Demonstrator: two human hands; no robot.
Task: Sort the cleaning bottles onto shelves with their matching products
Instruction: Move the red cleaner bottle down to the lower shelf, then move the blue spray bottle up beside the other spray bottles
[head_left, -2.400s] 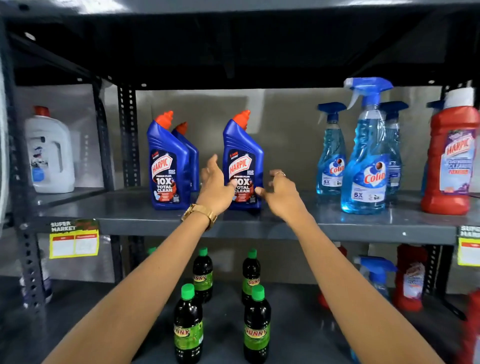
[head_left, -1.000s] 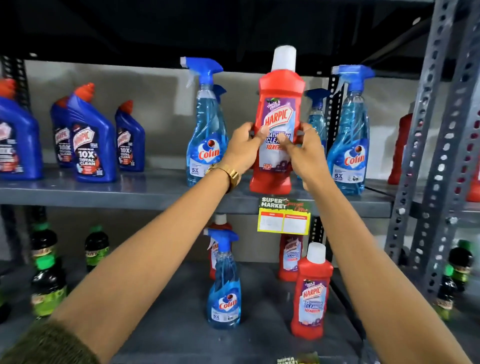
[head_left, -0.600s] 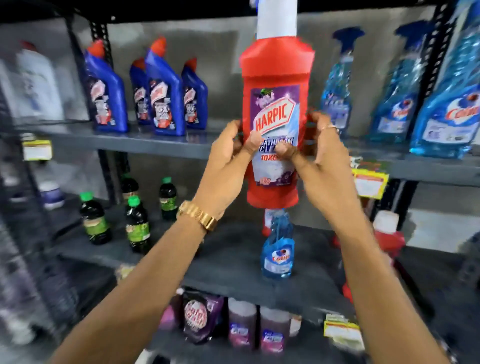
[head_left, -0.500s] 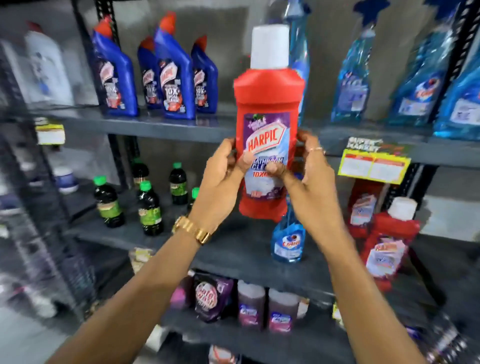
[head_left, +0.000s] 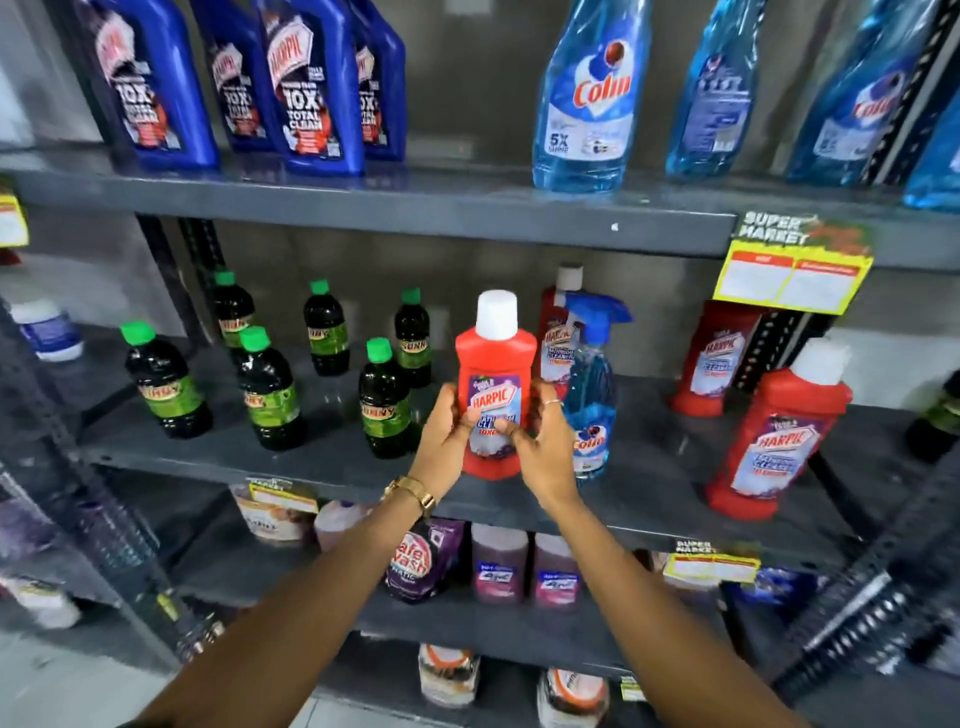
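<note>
Both hands (head_left: 493, 441) grip red Harpic btl (head_left: 496, 364), now lowered from top to mid shelf (head_left: 311, 462).

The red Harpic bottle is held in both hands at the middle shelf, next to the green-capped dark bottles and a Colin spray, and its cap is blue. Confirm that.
Not quite: the head view shows the red Harpic bottle has a white cap, not blue. The rest stands: left hand and right hand hold it at the middle shelf, between the green-capped bottles and a Colin spray.
</note>
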